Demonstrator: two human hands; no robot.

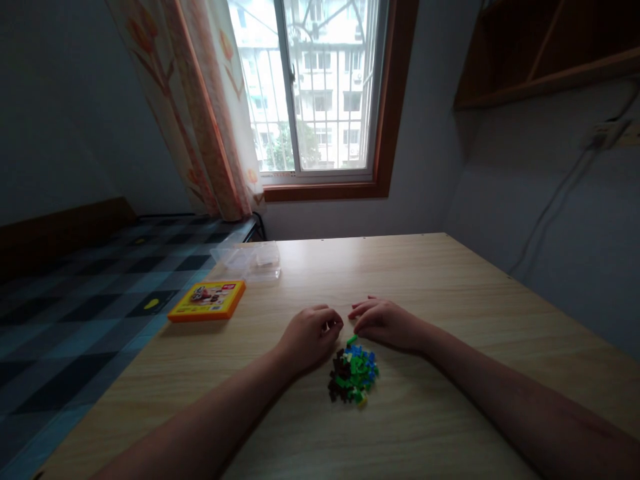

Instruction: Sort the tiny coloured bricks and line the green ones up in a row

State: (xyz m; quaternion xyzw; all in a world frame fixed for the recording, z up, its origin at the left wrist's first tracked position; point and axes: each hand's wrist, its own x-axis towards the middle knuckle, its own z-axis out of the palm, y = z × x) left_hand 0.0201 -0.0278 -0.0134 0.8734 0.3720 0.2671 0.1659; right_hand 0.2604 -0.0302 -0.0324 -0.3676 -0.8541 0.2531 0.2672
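A small pile of toy building bricks (356,373) in green, blue, dark brown and a little yellow lies on the wooden table (450,413). At its far edge is a longer green brick (353,339), just below the fingertips of my right hand (387,325); whether they touch it is unclear. The fingers of that hand are stretched out and slightly apart. Just left of the pile, my left hand (311,337) rests with its fingers curled in toward the thumb. Anything between those fingertips is too small to make out.
An orange and yellow flat box (207,301) lies on the table's left side. Behind it stands a clear plastic container (255,260) with its lid raised. A bed with a checked cover (95,300) adjoins the left edge, and a window (325,93) is ahead.
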